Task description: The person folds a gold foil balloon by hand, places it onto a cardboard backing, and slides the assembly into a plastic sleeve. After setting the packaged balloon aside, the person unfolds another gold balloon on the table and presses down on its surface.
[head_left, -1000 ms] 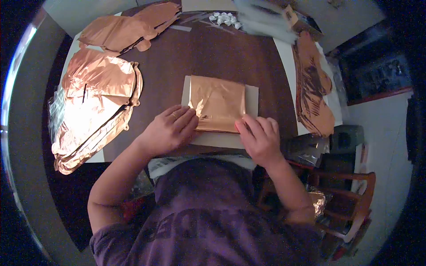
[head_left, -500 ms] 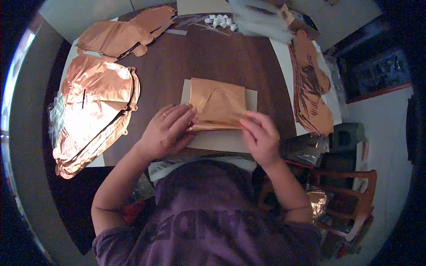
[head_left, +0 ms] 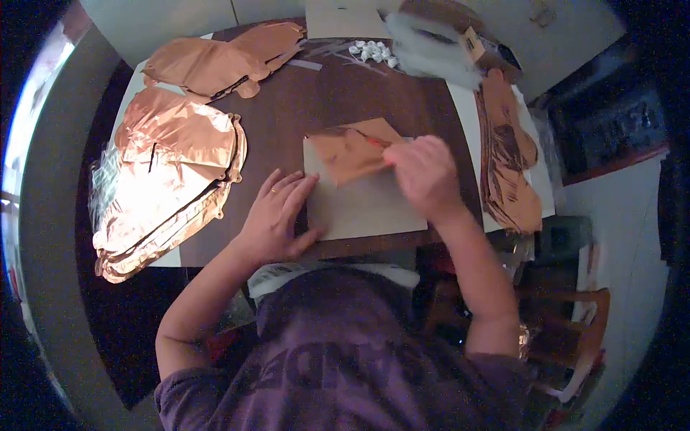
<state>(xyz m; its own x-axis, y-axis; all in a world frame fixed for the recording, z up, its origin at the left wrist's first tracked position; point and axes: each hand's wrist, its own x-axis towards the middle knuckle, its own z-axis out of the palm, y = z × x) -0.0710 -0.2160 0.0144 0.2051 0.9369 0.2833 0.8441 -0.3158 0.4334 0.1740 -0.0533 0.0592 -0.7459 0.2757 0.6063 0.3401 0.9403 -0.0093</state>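
A folded copper-coloured foil balloon (head_left: pixel 352 152) is tilted above the far part of a pale rectangular board (head_left: pixel 370 208). My right hand (head_left: pixel 425 176) pinches its right end, and the fingers are slightly blurred. At the board's left edge rests my left hand (head_left: pixel 277 215), with its fingers stretched out, thumb apart and nothing in it. Left of that hand, flat shiny copper foil balloons (head_left: pixel 172 136) lie in a stack.
More flat copper foil (head_left: pixel 208 65) lies at the far left, and another stack (head_left: pixel 503 151) along the right side. White crumpled pieces (head_left: pixel 374 52), clear plastic (head_left: pixel 431 54) and an open box (head_left: pixel 492 54) sit at the back. A wooden chair (head_left: pixel 575 323) stands at right.
My right hand has raised the foil balloon and swung it away from me, making it smaller and uncovering the board. My left hand has let go of its edge and spread its fingers.
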